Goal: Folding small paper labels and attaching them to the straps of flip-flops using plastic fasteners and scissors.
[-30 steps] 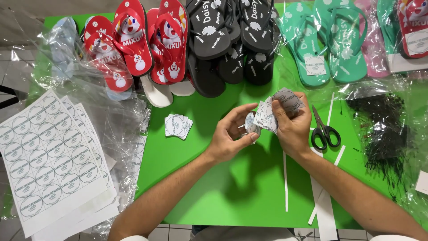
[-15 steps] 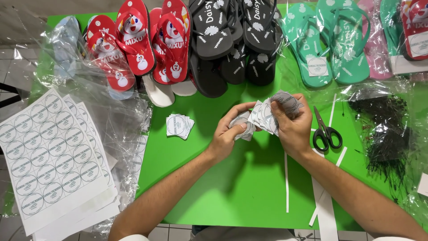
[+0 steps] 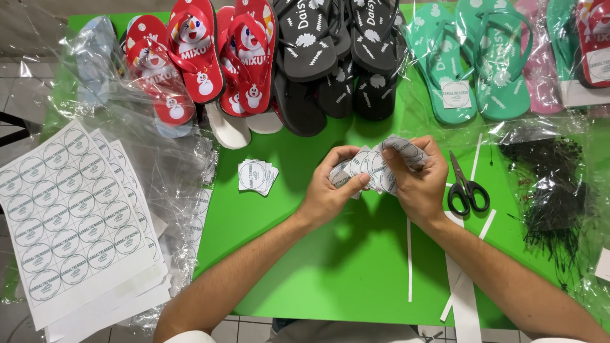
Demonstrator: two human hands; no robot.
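Holding the sticker strip, both hands have shifted slightly lower.

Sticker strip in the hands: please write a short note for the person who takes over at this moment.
Left hand and right hand both hold the strip of round stickers over the green table.
A small stack of cut stickers lies left of the hands; scissors lie to the right.
Uncut sticker sheets lie at far left.
Done: some stickers cut.
Left: the strip in hand, the sheets.

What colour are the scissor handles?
Black, on the scissors beside the right hand; head view.
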